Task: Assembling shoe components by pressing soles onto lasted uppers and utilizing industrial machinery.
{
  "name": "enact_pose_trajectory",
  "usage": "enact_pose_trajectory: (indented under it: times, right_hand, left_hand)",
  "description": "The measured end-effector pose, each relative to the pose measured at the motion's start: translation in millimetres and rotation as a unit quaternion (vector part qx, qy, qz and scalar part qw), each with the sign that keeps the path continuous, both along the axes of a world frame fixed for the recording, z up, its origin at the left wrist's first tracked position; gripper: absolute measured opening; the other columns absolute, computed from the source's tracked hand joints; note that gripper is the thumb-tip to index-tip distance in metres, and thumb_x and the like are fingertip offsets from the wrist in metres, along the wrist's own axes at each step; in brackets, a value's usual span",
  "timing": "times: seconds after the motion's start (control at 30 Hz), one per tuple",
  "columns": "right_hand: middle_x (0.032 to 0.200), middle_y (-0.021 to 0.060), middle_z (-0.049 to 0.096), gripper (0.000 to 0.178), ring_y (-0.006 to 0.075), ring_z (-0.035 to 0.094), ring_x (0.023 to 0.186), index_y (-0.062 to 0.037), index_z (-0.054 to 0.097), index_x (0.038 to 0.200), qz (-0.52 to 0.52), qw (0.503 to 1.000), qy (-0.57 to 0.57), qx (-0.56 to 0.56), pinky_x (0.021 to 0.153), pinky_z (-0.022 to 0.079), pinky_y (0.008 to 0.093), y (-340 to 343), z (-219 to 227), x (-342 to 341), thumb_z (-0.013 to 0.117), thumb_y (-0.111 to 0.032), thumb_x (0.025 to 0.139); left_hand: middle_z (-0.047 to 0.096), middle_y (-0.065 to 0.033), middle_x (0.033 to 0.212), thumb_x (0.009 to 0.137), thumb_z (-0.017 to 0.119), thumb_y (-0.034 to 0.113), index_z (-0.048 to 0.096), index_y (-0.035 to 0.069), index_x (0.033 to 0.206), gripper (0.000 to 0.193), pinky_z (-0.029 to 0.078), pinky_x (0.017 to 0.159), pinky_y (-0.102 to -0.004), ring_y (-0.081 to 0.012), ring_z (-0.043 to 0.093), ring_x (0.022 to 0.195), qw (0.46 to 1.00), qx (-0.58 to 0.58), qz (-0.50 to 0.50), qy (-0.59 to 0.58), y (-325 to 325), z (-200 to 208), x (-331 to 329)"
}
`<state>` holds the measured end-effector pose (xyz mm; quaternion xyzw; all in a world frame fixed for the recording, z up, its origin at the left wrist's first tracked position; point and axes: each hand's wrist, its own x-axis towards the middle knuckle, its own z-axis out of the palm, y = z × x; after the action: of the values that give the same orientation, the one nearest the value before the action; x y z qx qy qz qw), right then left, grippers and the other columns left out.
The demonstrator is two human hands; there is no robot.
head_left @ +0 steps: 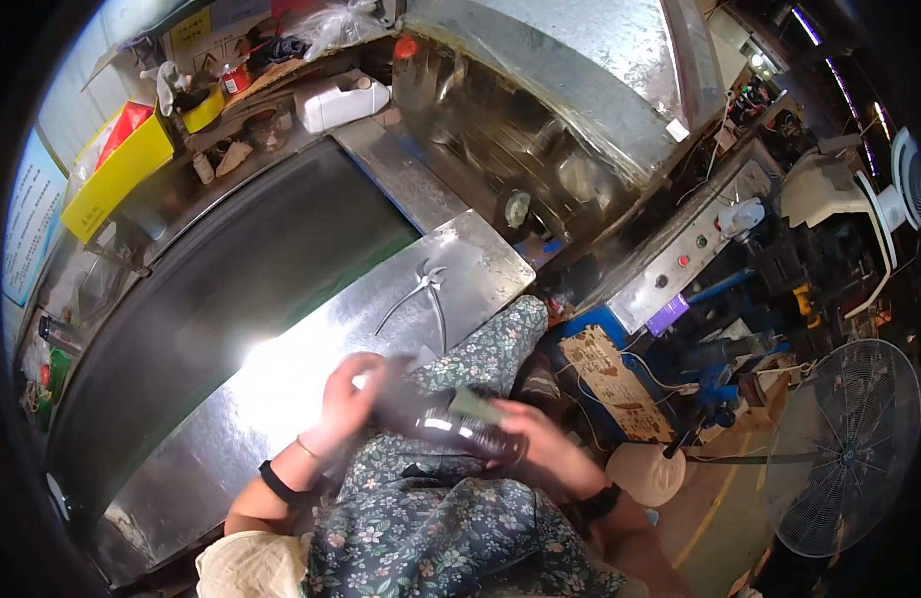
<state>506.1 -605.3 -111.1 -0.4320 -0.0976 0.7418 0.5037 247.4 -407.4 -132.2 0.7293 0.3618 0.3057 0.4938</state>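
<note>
Over my lap I hold a dark, glossy, long object point(459, 431), smeared by motion, so its kind is unclear. My left hand point(349, 399) is closed at its left end, the fingers blurred. Wrapped round the right end is my right hand point(533, 437). A flat greenish piece point(473, 405) shows on top of the object, beside my right fingers; whether it is separate I cannot tell. On the metal tabletop point(311, 344) ahead of my hands lies a pair of pincers point(428, 284) with its handles spread.
Behind the metal top runs a dark conveyor belt point(251, 229). A machine with a metal hood point(600, 70) stands at the back. To the right are a control panel point(680, 264) with buttons, a standing fan point(847, 453) and a white round lid point(645, 474). A yellow bin point(122, 169) hangs far left.
</note>
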Motion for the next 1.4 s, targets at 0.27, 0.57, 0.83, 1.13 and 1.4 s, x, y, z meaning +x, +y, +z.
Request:
enact_pose_trajectory:
  times: [0.27, 0.57, 0.83, 1.13, 1.4]
  right_hand:
    - [0.113, 0.0079, 0.065, 0.053, 0.0155, 0.063, 0.096, -0.0011, 0.052, 0.134, -0.158, 0.931, -0.287, 0.158, 0.079, 0.052, 0.0346, 234.1, 6.7, 95.5, 0.066, -0.026, 0.089]
    - [0.098, 0.0148, 0.070, 0.040, 0.0208, 0.066, 0.086, -0.0053, 0.058, 0.128, 0.088, 0.806, -0.559, 0.174, 0.077, 0.053, 0.0365, 271.2, -94.7, 32.9, 0.064, -0.017, 0.089]
    - [0.133, 0.0078, 0.058, 0.034, 0.0290, 0.050, 0.126, -0.0114, 0.065, 0.122, 0.084, 0.570, -0.748, 0.330, 0.105, 0.039, 0.0421, 32.7, -89.9, -40.4, 0.060, -0.016, 0.089]
    - [0.134, 0.0070, 0.058, 0.035, 0.0309, 0.049, 0.127, -0.0125, 0.064, 0.123, 0.046, 0.558, -0.759, 0.333, 0.106, 0.034, 0.0438, 17.9, -103.9, -39.6, 0.055, -0.015, 0.089]
    - [0.138, 0.0094, 0.055, 0.037, 0.0330, 0.045, 0.132, -0.0104, 0.062, 0.127, 0.040, 0.566, -0.738, 0.365, 0.107, 0.032, 0.0449, 3.1, -108.9, -36.5, 0.055, -0.015, 0.091]
  left_hand:
    - [0.050, -0.0247, 0.132, 0.085, 0.062, 0.019, 0.056, 0.001, 0.123, 0.042, 0.042, 0.103, -0.0470, -0.0425, 0.049, 0.121, 0.943, 0.221, 0.036, 0.248, 23.4, -69.8, -49.8]
    - [0.047, -0.0252, 0.137, 0.087, 0.056, 0.021, 0.053, 0.004, 0.132, 0.049, 0.035, 0.108, -0.0500, -0.0433, 0.042, 0.127, 0.908, 0.275, 0.045, 0.314, 10.8, -80.3, -42.3]
    - [0.045, -0.0263, 0.137, 0.087, 0.056, 0.020, 0.051, 0.003, 0.133, 0.050, 0.033, 0.108, -0.0513, -0.0441, 0.041, 0.126, 0.896, 0.312, 0.028, 0.316, 15.1, -85.8, -42.3]
    - [0.050, -0.0238, 0.133, 0.089, 0.055, 0.022, 0.053, 0.004, 0.130, 0.044, 0.036, 0.107, -0.0481, -0.0418, 0.044, 0.124, 0.888, 0.349, 0.053, 0.294, 16.0, -93.9, -36.4]
    - [0.042, -0.0268, 0.141, 0.091, 0.055, 0.024, 0.051, 0.005, 0.133, 0.046, 0.034, 0.110, -0.0479, -0.0426, 0.040, 0.131, 0.892, 0.333, -0.064, 0.301, 12.0, -82.6, -82.7]
